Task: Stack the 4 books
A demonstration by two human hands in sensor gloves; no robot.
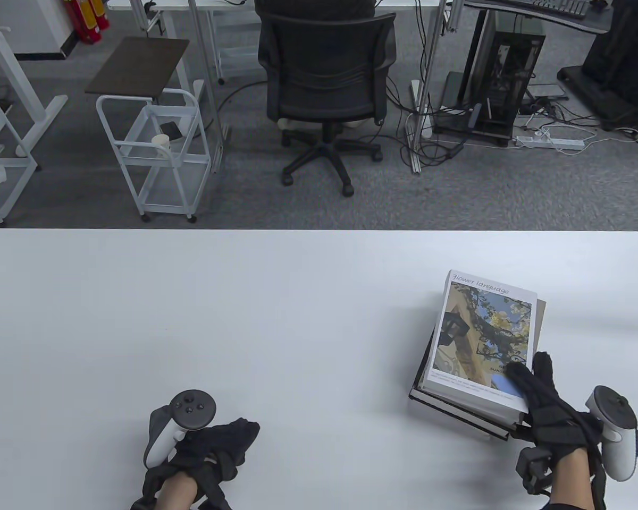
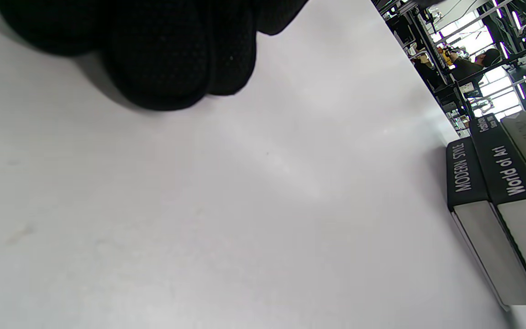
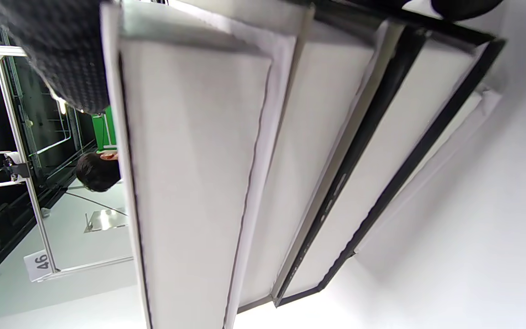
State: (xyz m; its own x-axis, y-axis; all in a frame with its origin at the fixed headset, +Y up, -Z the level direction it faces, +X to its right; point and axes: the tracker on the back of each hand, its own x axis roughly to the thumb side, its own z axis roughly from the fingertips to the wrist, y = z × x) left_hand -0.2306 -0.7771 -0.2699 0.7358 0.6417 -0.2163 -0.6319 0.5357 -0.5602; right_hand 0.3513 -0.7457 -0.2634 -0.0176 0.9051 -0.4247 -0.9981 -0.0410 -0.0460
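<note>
Four books (image 1: pixel 481 345) sit stacked at the desk's (image 1: pixel 244 297) 4 o'clock. Right hand (image 1: pixel 547 409) grips the stack's near corner, fingers over the top cover, probably squaring edges. Left hand (image 1: pixel 207 451) rests idle at 7 o'clock, loosely curled, empty.

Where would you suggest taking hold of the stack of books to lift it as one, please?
Probably by its two long sides, low down, with both hands. The stack of books lies flat with edges slightly offset, the black bottom book widest, so gripping under it should carry the rest. The right hand already touches the near corner; the left hand rests free.
</note>
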